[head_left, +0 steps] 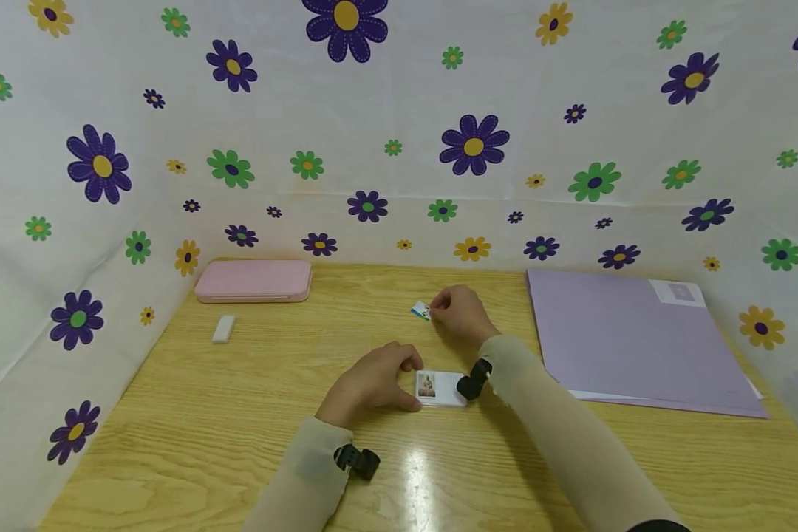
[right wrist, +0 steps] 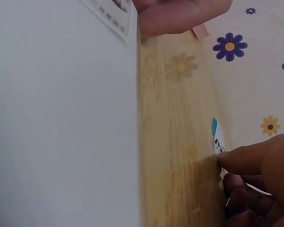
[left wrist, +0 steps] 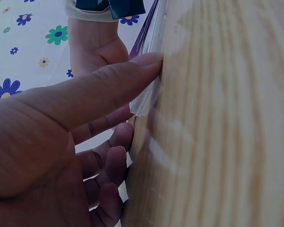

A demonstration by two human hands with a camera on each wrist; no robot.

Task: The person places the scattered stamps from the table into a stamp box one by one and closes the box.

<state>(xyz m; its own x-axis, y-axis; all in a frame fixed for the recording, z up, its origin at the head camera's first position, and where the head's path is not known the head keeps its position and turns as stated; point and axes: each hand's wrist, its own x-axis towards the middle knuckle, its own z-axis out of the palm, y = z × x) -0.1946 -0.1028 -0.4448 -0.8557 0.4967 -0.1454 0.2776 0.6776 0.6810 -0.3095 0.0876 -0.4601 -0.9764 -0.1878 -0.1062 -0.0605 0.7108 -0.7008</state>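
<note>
In the head view a white card (head_left: 448, 389) lies on the table, with a small stamp-like picture (head_left: 427, 385) at its left end. My left hand (head_left: 375, 378) holds the card's left end, thumb at the near edge and fingers towards the far edge. The left wrist view shows clear plastic edges (left wrist: 143, 101) under that thumb. Farther back, my right hand (head_left: 463, 314) pinches a small stamp-like printed paper (head_left: 421, 310) with blue and green on it. In the right wrist view this printed paper (right wrist: 218, 142) meets the thumb tip; the card (right wrist: 66, 123) fills the left side.
A pink case (head_left: 254, 281) stands at the back left, with a white eraser-like block (head_left: 223, 329) before it. A faint clear sheet (head_left: 346, 346) lies left of centre. The purple folder (head_left: 632, 340) covers the right. Flowered cloth (head_left: 406, 133) hangs behind the wooden table (head_left: 193, 443).
</note>
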